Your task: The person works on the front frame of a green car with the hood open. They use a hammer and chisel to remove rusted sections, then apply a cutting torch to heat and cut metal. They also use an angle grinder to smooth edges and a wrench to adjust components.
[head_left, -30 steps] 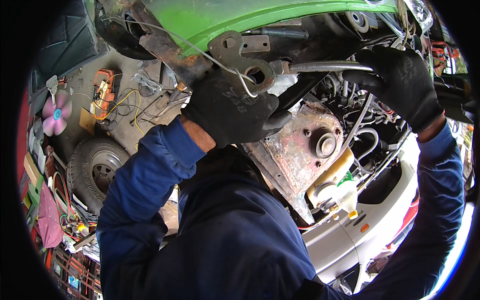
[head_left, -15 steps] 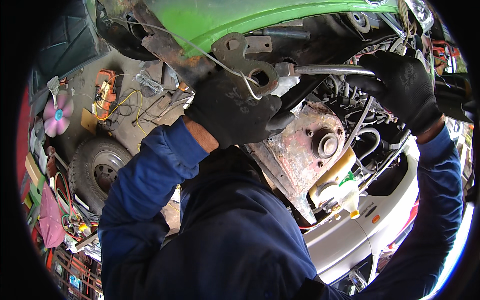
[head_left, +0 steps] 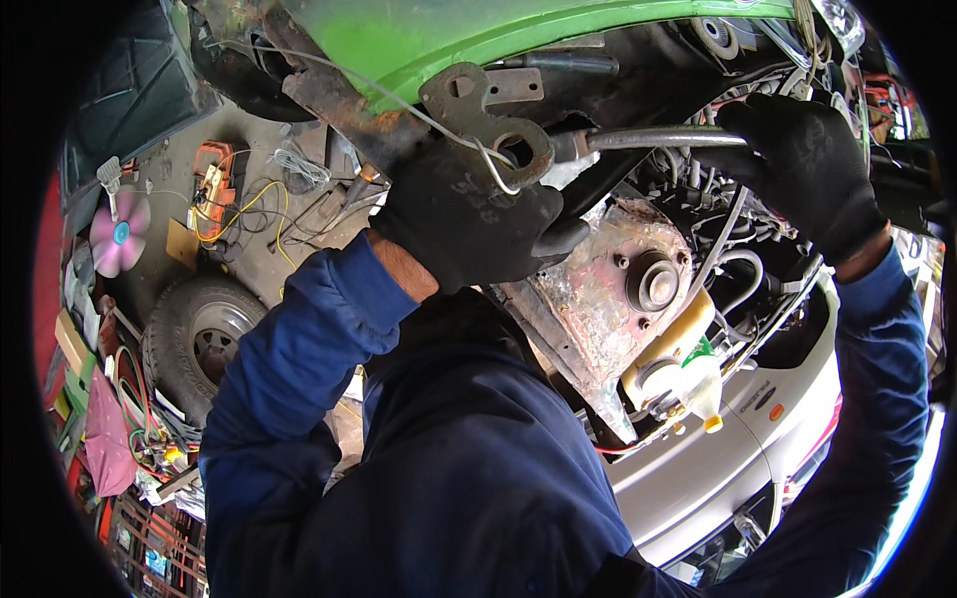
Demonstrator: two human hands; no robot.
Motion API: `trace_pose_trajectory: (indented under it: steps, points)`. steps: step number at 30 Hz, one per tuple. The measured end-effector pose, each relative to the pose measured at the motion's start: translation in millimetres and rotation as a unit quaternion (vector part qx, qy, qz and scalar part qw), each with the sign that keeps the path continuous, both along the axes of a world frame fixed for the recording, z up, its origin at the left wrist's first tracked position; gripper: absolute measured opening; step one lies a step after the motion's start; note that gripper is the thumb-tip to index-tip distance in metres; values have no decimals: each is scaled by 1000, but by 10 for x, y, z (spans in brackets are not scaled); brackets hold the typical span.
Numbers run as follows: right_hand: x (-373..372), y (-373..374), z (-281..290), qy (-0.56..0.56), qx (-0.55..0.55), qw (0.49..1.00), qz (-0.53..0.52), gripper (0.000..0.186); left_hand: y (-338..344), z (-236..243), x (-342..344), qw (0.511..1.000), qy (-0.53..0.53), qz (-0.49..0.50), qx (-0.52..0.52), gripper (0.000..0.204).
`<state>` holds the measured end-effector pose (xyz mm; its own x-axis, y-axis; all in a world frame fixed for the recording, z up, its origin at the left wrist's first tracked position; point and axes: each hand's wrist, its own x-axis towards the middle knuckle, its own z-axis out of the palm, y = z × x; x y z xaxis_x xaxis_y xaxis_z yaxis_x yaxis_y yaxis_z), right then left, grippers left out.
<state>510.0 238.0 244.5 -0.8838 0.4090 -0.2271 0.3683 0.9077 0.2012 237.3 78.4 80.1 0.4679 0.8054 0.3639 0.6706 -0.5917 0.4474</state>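
My left hand [head_left: 474, 219], in a black glove, is curled just below a dark steel bracket [head_left: 449, 97] with large round holes and touches it; what its fingers grip is hidden. A thin pale cable [head_left: 379, 86] loops across the bracket. My right hand [head_left: 797, 164], gloved in black too, is closed round the right part of a shiny steel bar [head_left: 668, 137], whose left end meets a squarish fitting [head_left: 570, 145] beside the bracket. Below both hands is a worn, pinkish metal housing [head_left: 598, 299] with a round hub [head_left: 657, 282].
A green body panel [head_left: 558, 18] spans the top. Hoses and a plastic reservoir [head_left: 678, 329] lie right of the housing, above a white car body [head_left: 688, 488]. Down at left are a spare tyre [head_left: 159, 349], an orange tool [head_left: 214, 169], cords, a pink-bladed fan [head_left: 135, 249] and piled clutter [head_left: 105, 429].
Both hands, the bracket and the bar appear slightly further right in the picture, along with the surroundings. Each hand keeps much the same grip.
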Motion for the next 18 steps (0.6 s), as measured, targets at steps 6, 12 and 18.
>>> trace_pose_trajectory:
  steps: [6,12,18]
  points:
    - [-63,8,17,-41,-3,999,-1,44,-14,15,-1,999,32,6,-27,41]
    - [-77,-26,60,-77,19,997,5,47,18,-66,12,997,-15,29,66,37]
    - [17,1,4,-54,5,998,-11,47,5,-111,10,1000,20,8,-5,38]
